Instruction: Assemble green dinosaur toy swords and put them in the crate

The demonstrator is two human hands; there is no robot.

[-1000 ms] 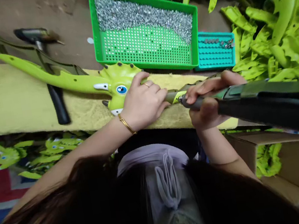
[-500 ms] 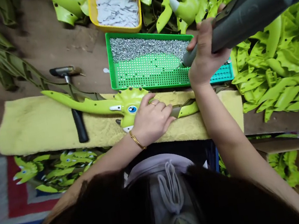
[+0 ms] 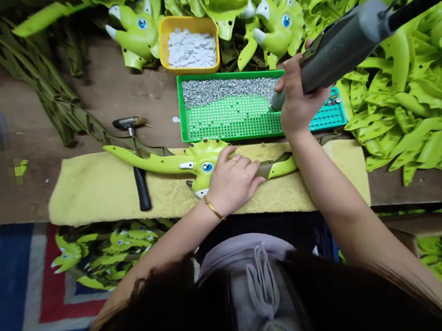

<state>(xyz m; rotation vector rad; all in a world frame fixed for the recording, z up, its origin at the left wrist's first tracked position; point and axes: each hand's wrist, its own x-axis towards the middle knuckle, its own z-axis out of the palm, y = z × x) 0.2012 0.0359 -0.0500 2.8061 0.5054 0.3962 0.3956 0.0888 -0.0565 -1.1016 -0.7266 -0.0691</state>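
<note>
Left hand lies open, pressing the lime-green plastic dinosaur head down on the near yellow towel; I clench the grey electric driver in my right hand, its tip over the far green perforated tray of silver screws.

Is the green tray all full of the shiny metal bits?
No, only partly full: shiny metal pieces cover the far part of the green plastic tray with holes, and the near part shows bare green holes.
</note>
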